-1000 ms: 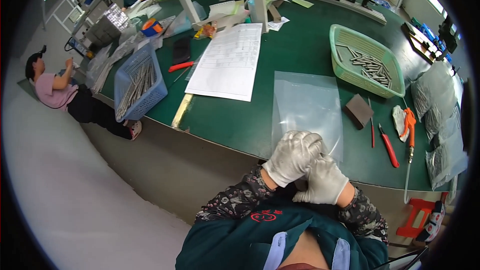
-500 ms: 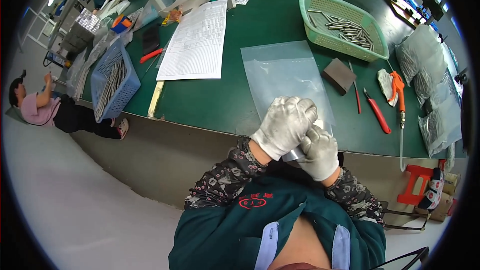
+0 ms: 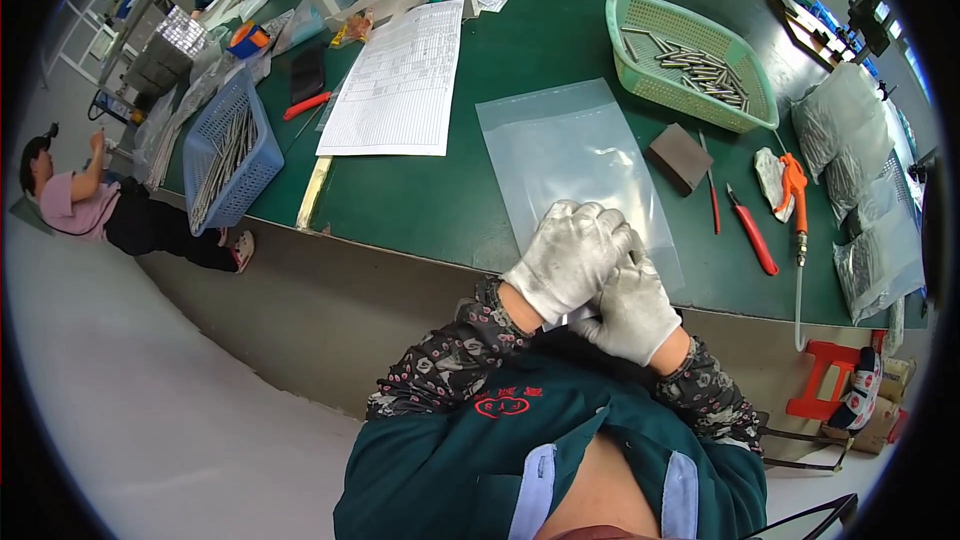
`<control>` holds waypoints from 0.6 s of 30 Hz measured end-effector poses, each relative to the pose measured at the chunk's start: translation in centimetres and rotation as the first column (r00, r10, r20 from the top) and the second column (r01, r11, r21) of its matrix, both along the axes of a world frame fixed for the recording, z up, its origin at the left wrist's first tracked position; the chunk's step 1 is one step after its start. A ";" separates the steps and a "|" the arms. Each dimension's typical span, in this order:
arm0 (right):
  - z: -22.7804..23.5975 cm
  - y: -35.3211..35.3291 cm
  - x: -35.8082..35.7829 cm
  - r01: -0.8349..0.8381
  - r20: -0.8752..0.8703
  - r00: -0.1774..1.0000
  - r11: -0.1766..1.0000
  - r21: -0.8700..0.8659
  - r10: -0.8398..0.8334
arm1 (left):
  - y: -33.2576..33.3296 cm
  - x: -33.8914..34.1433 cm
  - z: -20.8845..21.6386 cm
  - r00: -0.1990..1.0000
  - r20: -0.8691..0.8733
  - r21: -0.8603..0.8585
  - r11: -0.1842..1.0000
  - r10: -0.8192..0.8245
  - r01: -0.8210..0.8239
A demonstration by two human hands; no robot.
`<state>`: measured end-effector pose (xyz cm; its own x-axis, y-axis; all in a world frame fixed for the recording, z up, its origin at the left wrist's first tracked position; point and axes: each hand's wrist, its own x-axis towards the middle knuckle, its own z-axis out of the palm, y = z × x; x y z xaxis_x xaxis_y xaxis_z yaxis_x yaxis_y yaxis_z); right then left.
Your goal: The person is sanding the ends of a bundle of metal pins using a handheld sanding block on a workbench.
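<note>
Both my hands wear white gloves and meet at the table's near edge, over the near end of a clear plastic bag [image 3: 570, 145] lying flat. My left hand [image 3: 572, 255] has its fingers curled, knuckles up, and lies over the bag. Close against it on the right, my right hand [image 3: 638, 312] is closed too, its fingertips tucked toward the left hand. A small shiny silvery edge [image 3: 568, 318] shows beneath and between the hands. The gloves cover most of it, so what the fingers grip cannot be made out.
Right of the bag lie a brown block [image 3: 680, 159], a thin red tool [image 3: 712, 185], a red-handled cutter [image 3: 752, 232] and an orange air gun [image 3: 792, 185]. A green basket [image 3: 640, 90] holds metal pins; a blue basket [image 3: 258, 175] holds rods. Printed sheets [image 3: 395, 90] lie left.
My right hand has turned a little and its fingers have drawn in under the left. Less of the silvery piece shows between the hands. The view has shifted slightly.
</note>
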<state>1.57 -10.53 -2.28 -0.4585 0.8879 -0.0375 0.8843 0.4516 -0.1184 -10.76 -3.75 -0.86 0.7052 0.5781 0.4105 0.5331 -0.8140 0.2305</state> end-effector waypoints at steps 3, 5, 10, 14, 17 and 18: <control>2.1 1.0 -0.5 0.018 0.031 0.999 0.937 -0.348 -0.007 | -0.3 -0.3 -0.9 0.995 -0.098 -0.028 1.000 -0.009 0.006; -0.4 1.6 0.2 -0.057 -0.180 0.983 0.986 -0.155 0.029 | -0.3 -0.1 -1.4 0.996 -0.093 0.034 0.999 -0.007 0.010; -4.1 4.5 0.4 -0.069 0.136 0.990 0.982 0.174 0.045 | -0.1 -0.2 -1.2 0.996 0.028 0.081 0.994 -0.081 0.078; -6.8 5.3 -0.2 -0.153 -0.906 0.391 0.959 -0.238 -0.162 | 0.4 -1.1 -2.0 0.988 0.139 0.044 0.997 -0.074 0.068; -7.2 4.8 0.2 -0.044 -0.766 0.643 0.999 -0.028 0.007 | 0.3 -0.9 -1.8 0.975 0.183 0.074 0.991 -0.125 0.113; -8.6 5.3 0.5 -0.029 -0.767 0.641 0.999 -0.016 0.006 | 0.4 -0.7 -1.8 0.975 0.170 0.092 0.987 -0.144 0.130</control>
<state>2.04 -5.19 -10.88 -0.3487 0.8833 0.3133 0.4633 0.4531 -0.7616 -11.50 -3.36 -2.67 0.6884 0.4414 0.5756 0.3726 -0.8960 0.2416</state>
